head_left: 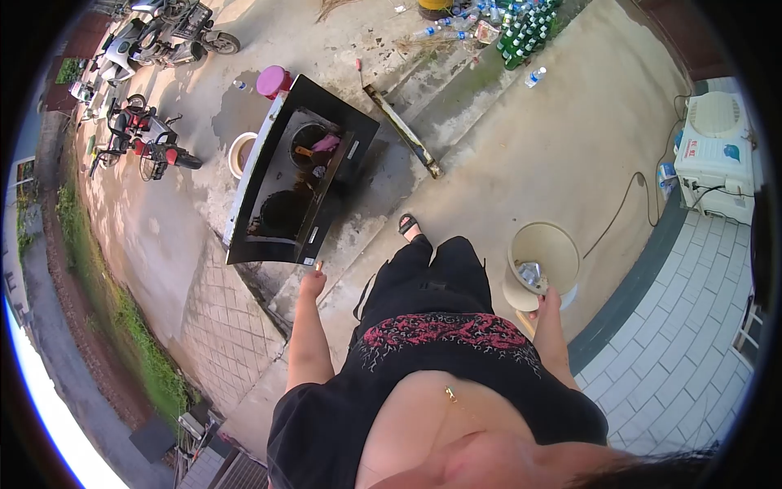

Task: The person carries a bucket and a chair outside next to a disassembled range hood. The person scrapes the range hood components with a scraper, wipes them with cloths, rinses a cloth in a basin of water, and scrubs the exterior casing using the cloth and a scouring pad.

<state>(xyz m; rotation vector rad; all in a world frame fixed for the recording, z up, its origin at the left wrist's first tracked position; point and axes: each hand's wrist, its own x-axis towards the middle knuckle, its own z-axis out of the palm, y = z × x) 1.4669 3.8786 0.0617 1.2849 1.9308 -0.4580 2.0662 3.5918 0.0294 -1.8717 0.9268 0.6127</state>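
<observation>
My left hand [312,282] is beside the lower corner of a black range hood [332,224]. Its fingers are mostly curled, with one tip pointing up at the hood's corner; whether something small is in them is unclear. The hood lies with two dark round openings showing. A pink cloth [326,143] and an orange-handled tool [304,151] rest in the upper opening. On my right, my right hand [549,301] has its fingers closed at the near rim of a beige bucket [564,242]. Something silvery and crumpled [529,271] sits inside the bucket.
A magenta tub [273,81] and a white basin [241,155] stand behind the hood. A metal strip [407,134] lies on the concrete. Green bottles [525,33] cluster at the back. Motorbikes [155,143] are at left, a white appliance [715,155] at right.
</observation>
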